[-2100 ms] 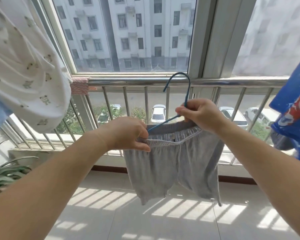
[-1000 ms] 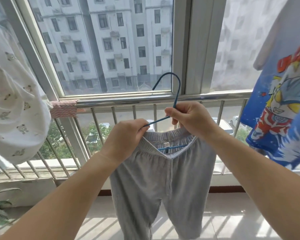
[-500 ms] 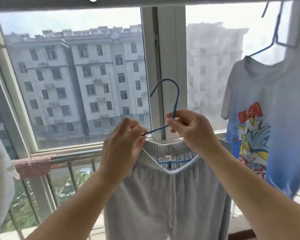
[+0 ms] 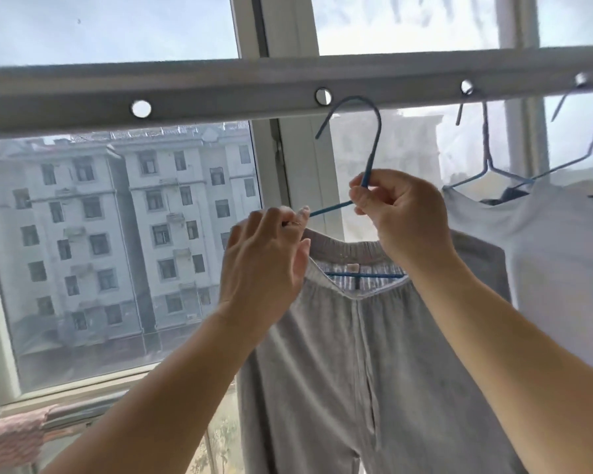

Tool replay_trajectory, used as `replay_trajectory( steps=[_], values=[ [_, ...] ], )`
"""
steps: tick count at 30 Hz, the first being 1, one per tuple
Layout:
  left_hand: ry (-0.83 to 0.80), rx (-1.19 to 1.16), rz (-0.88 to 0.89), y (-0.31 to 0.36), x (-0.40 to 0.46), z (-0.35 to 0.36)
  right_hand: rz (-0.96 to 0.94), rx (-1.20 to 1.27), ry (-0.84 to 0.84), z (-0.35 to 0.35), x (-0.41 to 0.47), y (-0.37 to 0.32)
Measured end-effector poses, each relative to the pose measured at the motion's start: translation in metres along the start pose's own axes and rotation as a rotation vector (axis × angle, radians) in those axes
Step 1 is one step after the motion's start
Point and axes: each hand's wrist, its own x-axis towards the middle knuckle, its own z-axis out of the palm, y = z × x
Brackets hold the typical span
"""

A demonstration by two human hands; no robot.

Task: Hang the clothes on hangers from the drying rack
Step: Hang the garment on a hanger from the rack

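The right hand [image 4: 396,213] has the blue hanger [image 4: 368,172] pinched at the base of its neck, fingers [image 4: 358,196] curled tight round the wire, and that grip looks chosen for steering: hold it there and the hook can be turned and aimed. The hook's top sits just under the drying rack bar [image 4: 220,87], close beside one of its round holes [image 4: 323,96], not yet threaded through.

Over on the other side, the left hand [image 4: 264,265] pinches the hanger's sloping arm together with the edge of the waistband, thumb and fingertips closed on both. That keeps the grey trousers [image 4: 356,354] from sliding off the wire while the whole lot is held up high. The trousers hang straight down below both hands, waistband stretched across the hanger, the lower bar showing blue inside the opening.

To the right, a pale T-shirt [image 4: 545,251] hangs from the same bar on its own hanger, so this garment slots in beside it. The job here, by my reading, is to get that hook tip into the hole.
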Motion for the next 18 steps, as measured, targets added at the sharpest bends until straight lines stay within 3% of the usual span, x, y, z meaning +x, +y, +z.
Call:
replay_trajectory(
  steps=[18],
  values=[
    [-0.112,-0.048,-0.092,-0.022,0.047,0.036,0.009,-0.139,0.070,0.031,0.057,0.007]
  ],
)
